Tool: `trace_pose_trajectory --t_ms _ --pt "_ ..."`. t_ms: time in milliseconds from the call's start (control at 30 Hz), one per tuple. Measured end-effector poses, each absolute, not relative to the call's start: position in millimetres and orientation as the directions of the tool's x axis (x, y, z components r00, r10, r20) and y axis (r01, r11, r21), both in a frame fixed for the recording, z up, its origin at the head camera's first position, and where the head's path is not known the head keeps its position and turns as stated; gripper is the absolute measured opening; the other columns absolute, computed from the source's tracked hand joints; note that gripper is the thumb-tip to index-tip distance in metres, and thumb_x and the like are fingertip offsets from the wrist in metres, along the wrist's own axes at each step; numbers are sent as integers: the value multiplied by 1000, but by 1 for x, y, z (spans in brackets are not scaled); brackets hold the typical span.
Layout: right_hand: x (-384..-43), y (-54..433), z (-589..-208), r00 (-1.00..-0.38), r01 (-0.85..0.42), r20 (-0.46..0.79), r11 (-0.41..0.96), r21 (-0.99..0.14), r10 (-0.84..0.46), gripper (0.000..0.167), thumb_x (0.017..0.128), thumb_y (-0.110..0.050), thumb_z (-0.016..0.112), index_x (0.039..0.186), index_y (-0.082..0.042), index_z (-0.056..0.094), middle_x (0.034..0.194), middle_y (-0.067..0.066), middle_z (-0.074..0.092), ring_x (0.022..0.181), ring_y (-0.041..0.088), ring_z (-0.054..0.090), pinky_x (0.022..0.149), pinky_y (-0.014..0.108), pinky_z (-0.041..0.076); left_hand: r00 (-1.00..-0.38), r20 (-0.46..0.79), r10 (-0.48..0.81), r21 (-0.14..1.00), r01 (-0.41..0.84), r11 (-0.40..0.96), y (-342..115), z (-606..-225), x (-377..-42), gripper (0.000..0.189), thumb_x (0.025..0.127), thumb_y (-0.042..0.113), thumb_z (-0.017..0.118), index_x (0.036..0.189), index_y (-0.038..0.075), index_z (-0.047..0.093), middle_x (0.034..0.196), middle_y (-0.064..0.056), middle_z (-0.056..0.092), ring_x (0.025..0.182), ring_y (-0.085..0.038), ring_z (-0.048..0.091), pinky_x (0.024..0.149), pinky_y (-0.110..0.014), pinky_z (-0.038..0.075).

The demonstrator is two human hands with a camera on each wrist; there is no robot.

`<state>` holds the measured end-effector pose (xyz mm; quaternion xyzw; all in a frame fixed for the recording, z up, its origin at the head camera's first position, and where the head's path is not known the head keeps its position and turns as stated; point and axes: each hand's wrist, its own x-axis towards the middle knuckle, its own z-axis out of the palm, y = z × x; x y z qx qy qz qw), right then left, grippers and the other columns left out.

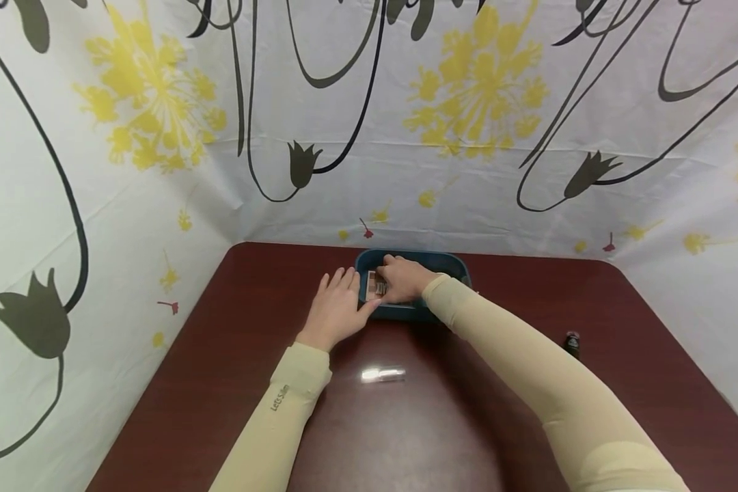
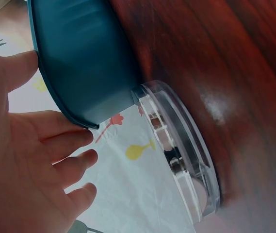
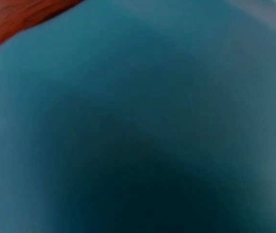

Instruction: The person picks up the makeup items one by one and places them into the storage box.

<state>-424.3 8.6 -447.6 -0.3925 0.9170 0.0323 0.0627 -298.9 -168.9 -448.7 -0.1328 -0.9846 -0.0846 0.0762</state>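
Observation:
A teal plastic basket (image 1: 406, 313) stands near the table's far edge. My right hand (image 1: 406, 279) reaches into its left part and grips a flat case (image 1: 372, 285) with pink-brown panels and dark marks, thumb on the near side and fingers on the far side. At the basket's left end rests my left hand (image 1: 332, 311), fingers extended; in the left wrist view its thumb and a fingertip touch the basket rim (image 2: 55, 99). Beside the basket there stands a clear round-edged case (image 2: 179, 150) with pinkish and black pieces. Blurred teal basket wall (image 3: 138, 97) fills most of the right wrist view.
A small dark bottle (image 1: 572, 344) stands on the right side of the brown table (image 1: 252, 410). Light glare (image 1: 383, 374) shines on the tabletop in front of the basket. Patterned white sheeting (image 1: 369, 184) encloses the table at the back and sides.

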Motion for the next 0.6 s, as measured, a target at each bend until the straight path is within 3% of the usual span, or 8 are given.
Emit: trace_pose_trajectory --t_ms 600 --pt "-423 5 -449 -703 -706 -138 708 21 -697 76 88 -59 70 142 -6 57 121 10 51 100 23 52 87 42 52 -949 187 256 154 286 946 -169 -451 -299 80 102 61 41 154 0 38 159 -18 35 148 -34 29 119 -54 20"
